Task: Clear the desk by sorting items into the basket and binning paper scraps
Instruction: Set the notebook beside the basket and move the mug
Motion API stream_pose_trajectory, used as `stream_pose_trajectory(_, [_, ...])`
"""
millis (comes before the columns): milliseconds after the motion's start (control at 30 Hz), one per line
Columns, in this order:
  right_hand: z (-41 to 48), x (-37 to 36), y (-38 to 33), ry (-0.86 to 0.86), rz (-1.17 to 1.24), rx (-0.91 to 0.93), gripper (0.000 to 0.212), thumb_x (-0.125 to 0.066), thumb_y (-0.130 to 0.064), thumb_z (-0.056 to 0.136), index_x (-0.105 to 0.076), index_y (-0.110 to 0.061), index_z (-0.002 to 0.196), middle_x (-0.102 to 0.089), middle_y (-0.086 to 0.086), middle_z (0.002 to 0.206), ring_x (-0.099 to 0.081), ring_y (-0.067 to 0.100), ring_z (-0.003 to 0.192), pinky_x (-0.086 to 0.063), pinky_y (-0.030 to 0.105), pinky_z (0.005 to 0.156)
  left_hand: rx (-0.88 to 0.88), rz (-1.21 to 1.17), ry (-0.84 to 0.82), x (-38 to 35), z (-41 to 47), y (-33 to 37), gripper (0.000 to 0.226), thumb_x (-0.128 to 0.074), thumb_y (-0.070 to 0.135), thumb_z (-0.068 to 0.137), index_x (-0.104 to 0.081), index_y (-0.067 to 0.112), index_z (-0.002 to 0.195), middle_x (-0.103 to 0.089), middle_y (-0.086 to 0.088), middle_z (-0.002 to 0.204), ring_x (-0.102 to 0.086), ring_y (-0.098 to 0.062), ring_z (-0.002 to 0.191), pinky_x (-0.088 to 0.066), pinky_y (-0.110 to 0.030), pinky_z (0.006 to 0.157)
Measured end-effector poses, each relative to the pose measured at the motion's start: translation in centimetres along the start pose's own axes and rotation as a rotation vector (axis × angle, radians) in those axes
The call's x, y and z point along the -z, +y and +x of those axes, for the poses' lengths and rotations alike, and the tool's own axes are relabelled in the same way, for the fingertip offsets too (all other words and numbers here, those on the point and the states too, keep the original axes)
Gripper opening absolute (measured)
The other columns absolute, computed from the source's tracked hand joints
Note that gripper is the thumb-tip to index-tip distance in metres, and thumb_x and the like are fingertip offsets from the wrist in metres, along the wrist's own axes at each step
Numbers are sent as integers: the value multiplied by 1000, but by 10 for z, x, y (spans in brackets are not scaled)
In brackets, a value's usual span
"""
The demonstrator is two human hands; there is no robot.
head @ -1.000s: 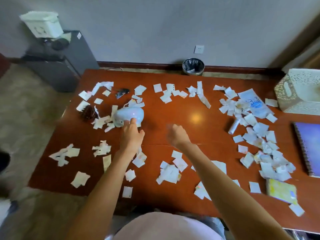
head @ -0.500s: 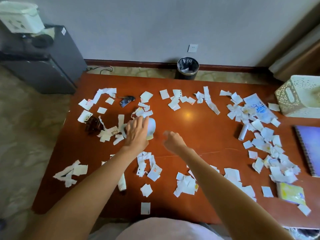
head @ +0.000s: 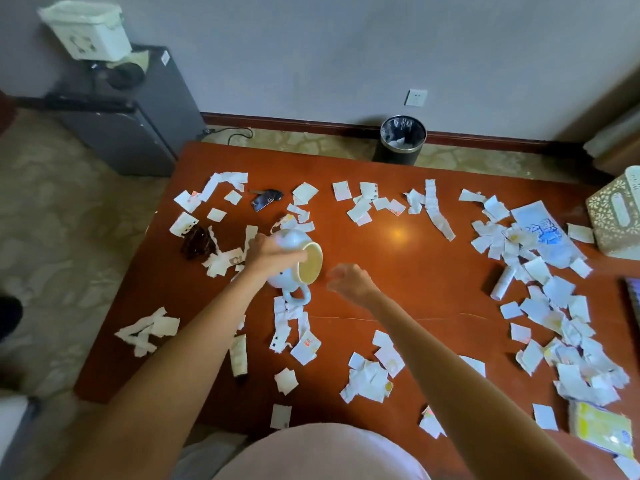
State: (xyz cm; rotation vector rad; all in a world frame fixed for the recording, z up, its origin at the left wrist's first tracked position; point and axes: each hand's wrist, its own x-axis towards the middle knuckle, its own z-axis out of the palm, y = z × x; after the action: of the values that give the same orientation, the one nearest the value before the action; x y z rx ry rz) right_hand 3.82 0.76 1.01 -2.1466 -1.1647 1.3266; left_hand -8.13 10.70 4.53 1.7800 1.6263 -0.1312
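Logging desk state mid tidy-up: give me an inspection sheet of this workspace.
Surface: glossy red-brown wooden desk, strewn with white paper scraps.
Job's things: pale blue ceramic mug tipped sideways; white perforated basket at right edge; black round bin on floor.
Clutter: black car key, dark brown hair clip, white tube.
Hands: left hand grips the mug; right hand holds nothing.
Cables: black cable on floor.
Surroundings: grey cabinet, white wall socket.

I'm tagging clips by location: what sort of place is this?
Probably a hotel room or small office: a large wooden desk strewn with paper scraps, a lined waste bin against the skirting board, and a dark fridge-like cabinet by the wall.
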Motion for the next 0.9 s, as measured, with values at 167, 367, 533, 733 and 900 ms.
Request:
stream_pose_trajectory(167, [-9, -21, -4, -76, 195, 1, 26, -61, -11, 88, -59, 1, 112, -58, 10, 95, -52, 12, 68, -44, 16, 62, 353, -718, -27, -2, -18, -29, 70, -69, 40, 77, -40, 12, 135, -48, -12, 132, -48, -27, 122, -47, -37, 93])
stream_pose_trajectory(367, [-6, -50, -27, -54, 250, -80, 34, -58, -24, 91, -63, 7, 104, -54, 9, 82, -45, 11, 61, -38, 15, 55, 387, -976, -53, 8, -34, -91, 63, -69, 27, 79, -38, 17, 133, -47, -12, 128, -50, -29, 118, -51, -45, 94])
stream_pose_trajectory(533, [8, -102, -66, 68, 236, -74, 16, -62, -18, 88, -66, -3, 91, -63, 11, 87, -55, 18, 74, -50, 26, 65, 390, -1137, -54, 34, -33, -146, 54, -65, 19, 79, -44, 18, 129, -46, -11, 128, -50, -30, 114, -53, -40, 81])
stream_pose_trajectory(733, [28, -165, -127, 90, 217, -49, 13, -60, -16, 89, -65, -3, 89, -64, 11, 84, -54, 13, 67, -40, 15, 52, 328, -1184, -54, 87, -19, -219, 65, -59, 17, 66, -44, 15, 129, -45, -13, 131, -50, -26, 111, -52, -36, 77])
stream_pose_trajectory(900, [49, -205, -171, 55, 205, -33, 23, -58, -18, 90, -65, 2, 100, -68, 21, 96, -57, 20, 77, -55, 36, 82, 367, -1200, -26, 121, 3, -264, 46, -50, 9, 84, -43, 10, 129, -42, -9, 119, -43, -32, 124, -47, -39, 87])
